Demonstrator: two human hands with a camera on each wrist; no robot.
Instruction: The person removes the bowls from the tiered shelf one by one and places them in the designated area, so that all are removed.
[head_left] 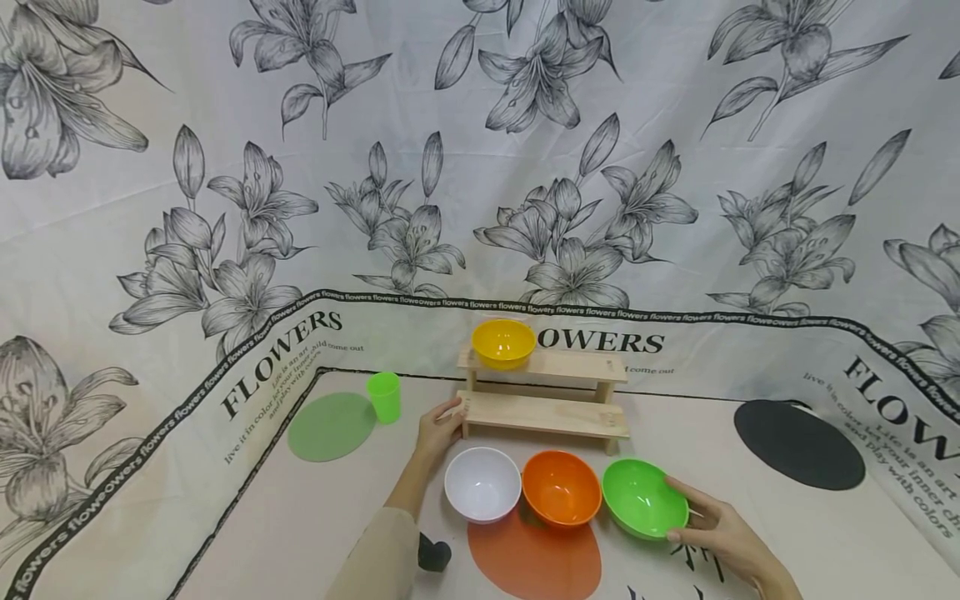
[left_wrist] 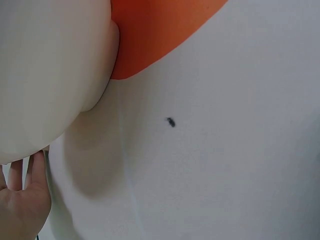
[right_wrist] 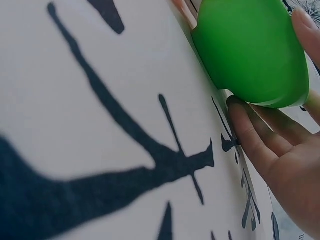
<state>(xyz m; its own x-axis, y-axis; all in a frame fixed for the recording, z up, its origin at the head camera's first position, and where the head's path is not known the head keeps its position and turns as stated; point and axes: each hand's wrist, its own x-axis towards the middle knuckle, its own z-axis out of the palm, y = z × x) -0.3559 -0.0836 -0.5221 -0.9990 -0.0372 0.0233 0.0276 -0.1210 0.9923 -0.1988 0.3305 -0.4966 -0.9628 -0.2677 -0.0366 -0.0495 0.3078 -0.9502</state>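
Note:
My left hand (head_left: 441,427) touches the left end of the two-step wooden stand (head_left: 543,414). In the left wrist view that hand (left_wrist: 25,195) shows fairly straight fingers, their tips hidden behind the white bowl (left_wrist: 45,65). On the table in front of the stand, the white bowl (head_left: 482,485), an orange bowl (head_left: 562,490) and a green bowl (head_left: 645,498) form a row. My right hand (head_left: 716,533) holds the green bowl by its right side, thumb and fingers spread around it. The right wrist view has fingers (right_wrist: 255,135) low against the green bowl (right_wrist: 250,50).
A yellow bowl (head_left: 504,344) sits on the stand's upper step, toward the left. Farther left, a green cup (head_left: 385,398) stands by a green printed oval (head_left: 330,427). A black oval (head_left: 798,444) lies at right. Flower-printed cloth (head_left: 420,208) rises behind the table.

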